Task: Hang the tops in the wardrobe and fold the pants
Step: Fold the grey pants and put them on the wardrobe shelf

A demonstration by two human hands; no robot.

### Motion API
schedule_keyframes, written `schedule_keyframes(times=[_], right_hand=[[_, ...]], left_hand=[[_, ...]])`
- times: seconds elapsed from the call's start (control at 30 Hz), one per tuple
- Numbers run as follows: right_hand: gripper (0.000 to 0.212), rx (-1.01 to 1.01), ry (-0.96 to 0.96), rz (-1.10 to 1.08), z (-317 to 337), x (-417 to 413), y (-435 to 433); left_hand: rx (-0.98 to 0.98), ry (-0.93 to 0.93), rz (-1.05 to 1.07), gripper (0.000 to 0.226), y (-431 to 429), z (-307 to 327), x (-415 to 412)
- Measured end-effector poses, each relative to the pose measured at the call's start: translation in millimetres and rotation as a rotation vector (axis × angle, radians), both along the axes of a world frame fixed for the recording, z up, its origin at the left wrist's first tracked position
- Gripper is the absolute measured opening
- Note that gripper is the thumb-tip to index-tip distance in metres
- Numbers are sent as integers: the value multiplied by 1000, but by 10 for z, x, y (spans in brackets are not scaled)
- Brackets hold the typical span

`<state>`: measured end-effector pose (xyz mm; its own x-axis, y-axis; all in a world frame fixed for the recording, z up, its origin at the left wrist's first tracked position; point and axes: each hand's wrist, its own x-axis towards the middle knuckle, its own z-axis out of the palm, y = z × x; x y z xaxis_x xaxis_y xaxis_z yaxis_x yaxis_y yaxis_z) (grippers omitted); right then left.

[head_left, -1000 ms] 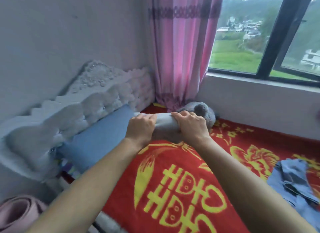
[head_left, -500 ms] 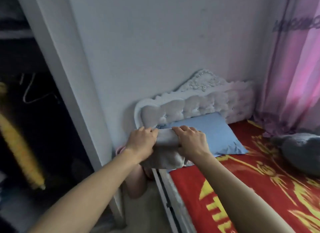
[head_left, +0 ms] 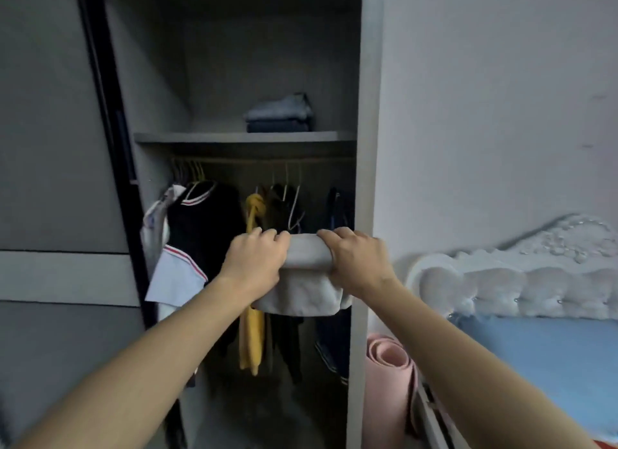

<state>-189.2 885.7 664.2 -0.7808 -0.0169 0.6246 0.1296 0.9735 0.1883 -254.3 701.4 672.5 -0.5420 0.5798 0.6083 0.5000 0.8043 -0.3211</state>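
Head view shows my left hand [head_left: 254, 263] and my right hand [head_left: 356, 259] both clamped over the top of a folded grey garment [head_left: 302, 281], knuckles up, one hand at each end. I hold it out at arm's length in front of the open wardrobe [head_left: 364, 114], and its lower edge hangs loose below my fingers.

Behind the bundle, clothes hang from the rail [head_left: 261, 161]: a dark top with a red-and-white striped collar [head_left: 204, 228] on the left, a yellow garment [head_left: 252, 331] just behind my left wrist, darker pieces to the right of it, and a bare wire hanger [head_left: 294, 211] between them. They fill the space straight ahead of the bundle. Above the rail, a shelf [head_left: 244, 136] carries a small stack of folded jeans [head_left: 279, 114], with free board to its left.

A grey sliding door panel [head_left: 60, 181] covers the wardrobe's left part. To the right of the wardrobe's side wall stands a rolled pink mat [head_left: 389, 378], upright on the floor in the gap beside the bed. The white tufted headboard [head_left: 515, 288] leans against a plain pale wall [head_left: 485, 97], and a blue pillow [head_left: 541, 365] lies below it. The wardrobe interior is dim.
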Motion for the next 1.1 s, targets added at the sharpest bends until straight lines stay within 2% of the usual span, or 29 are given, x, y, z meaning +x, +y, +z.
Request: schedule_keyframes(times=[0.2,0.4,0.6,0.77,0.93,1.1], right_hand=[[57,79,102,96,564,-769,-1017],[51,142,198,152,1129,-1403,-1396],[53,190,289,112,1690,-2036,-1274],[52,206,443,97,2282,-2646,-919],[52,249,577,76,3008,-3288,-563],[49,325,664,70,3421,-4015,-464]], left_hand=[[22,109,108,39,-1088,519,-613],[70,218,155,42,-1509,1020,-1155],[30,328,173,39,-1395,1620,-1738],[36,430,153,47,-1052,2269,-2354],[109,599,113,44,-682,2981,-3067],[180,666,118,42,-560,3303,-3826]])
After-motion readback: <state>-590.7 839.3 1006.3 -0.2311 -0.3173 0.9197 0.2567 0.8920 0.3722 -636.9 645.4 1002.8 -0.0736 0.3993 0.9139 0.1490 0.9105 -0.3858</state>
